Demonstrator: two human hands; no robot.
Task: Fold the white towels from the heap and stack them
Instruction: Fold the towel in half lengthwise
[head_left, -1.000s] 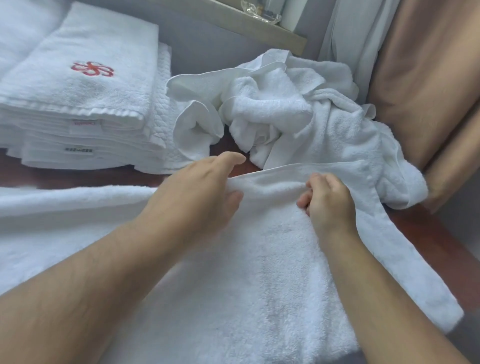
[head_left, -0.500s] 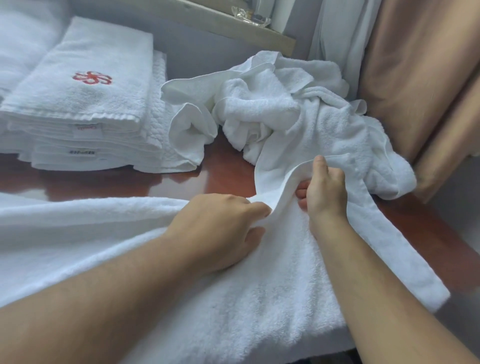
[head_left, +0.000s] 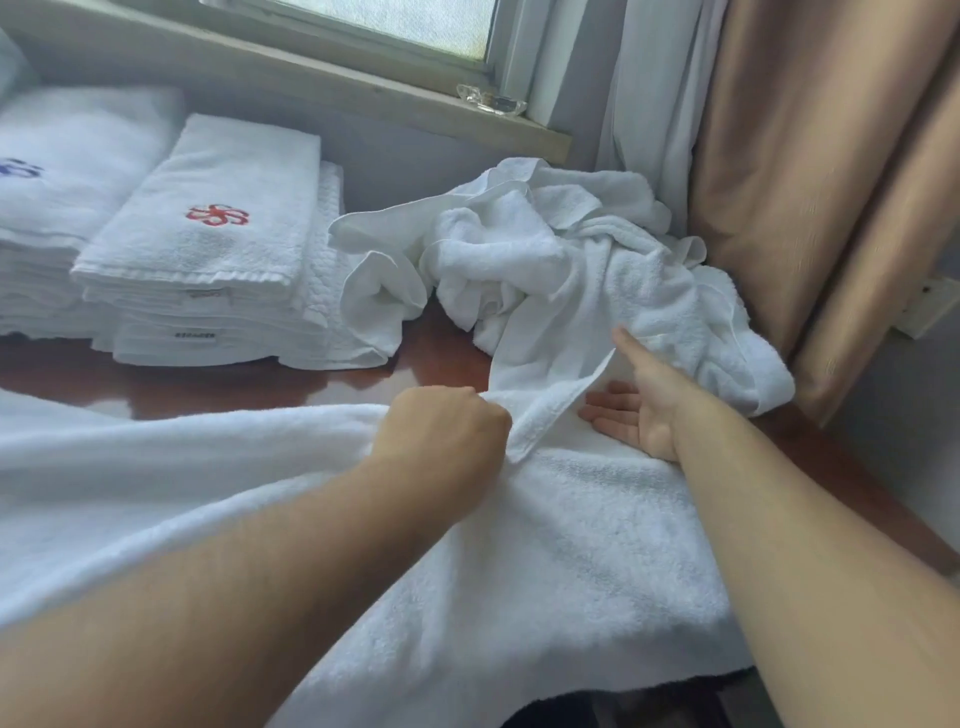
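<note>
A large white towel (head_left: 571, 545) lies spread over the near part of the brown table. My left hand (head_left: 441, 431) grips its far edge in a fist near the middle. My right hand (head_left: 639, 400) is open, palm up, with fingers slid under a raised flap of towel that runs up into the heap (head_left: 561, 260) of crumpled white towels at the back right. A stack of folded white towels (head_left: 208, 260), the top one with a red emblem, stands at the back left.
A second folded stack (head_left: 57, 171) with a blue emblem sits at the far left. Bare brown table (head_left: 436, 358) shows between stack and heap. A window sill (head_left: 311, 83) runs behind, with a clear glass object (head_left: 488, 101). Tan curtains (head_left: 805, 182) hang at the right.
My left hand has closed into a fist on the towel edge. My right hand has let go of its pinch and opened, sliding under the flap. The camera tilted up, showing the window.
</note>
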